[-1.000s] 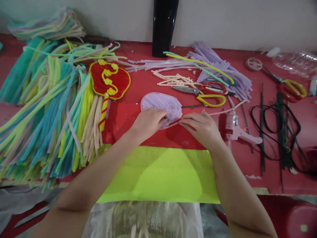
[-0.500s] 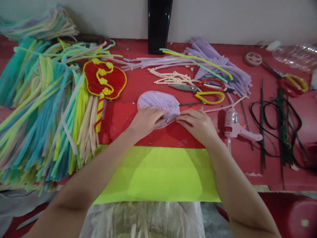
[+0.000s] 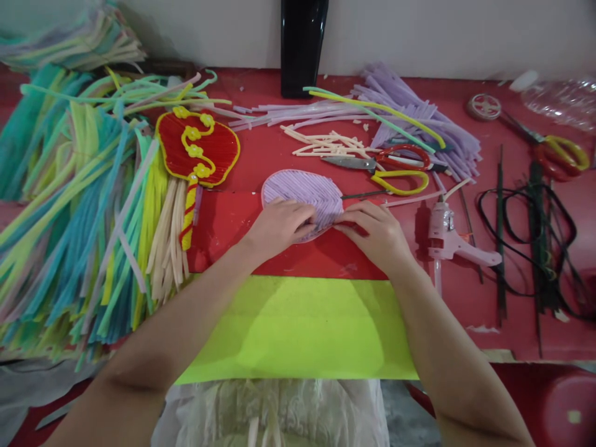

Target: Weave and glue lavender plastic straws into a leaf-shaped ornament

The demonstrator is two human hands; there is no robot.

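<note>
A lilac pipe-cleaner fan (image 3: pixel 302 189) with a pink rim lies flat on the red table, its dark stick pointing right. My left hand (image 3: pixel 286 226) rests over the fan's lower left, fingers bent and closed on its edge. At the lower right edge, the fingertips of my right hand (image 3: pixel 370 233) are pinched together against the rim. A pink pipe cleaner (image 3: pixel 412 200) runs out to the right from behind that hand; the pinched part is hidden by the fingers. Open scissors (image 3: pixel 400 180) with red and yellow handles lie just beyond the fan.
Bundles of coloured pipe cleaners (image 3: pixel 88 217) cover the left side, beside a finished red fan (image 3: pixel 174 146). Lilac pipe cleaners (image 3: pixel 419 118) and short cream pieces (image 3: pixel 326 144) lie behind. To the right are a pink glue gun (image 3: pixel 447 233), dark sticks (image 3: pixel 537 248) and more scissors (image 3: pixel 559 155).
The view has shifted slightly, so most things appear a little further right. Both hands keep nearly the same places on the fan.
</note>
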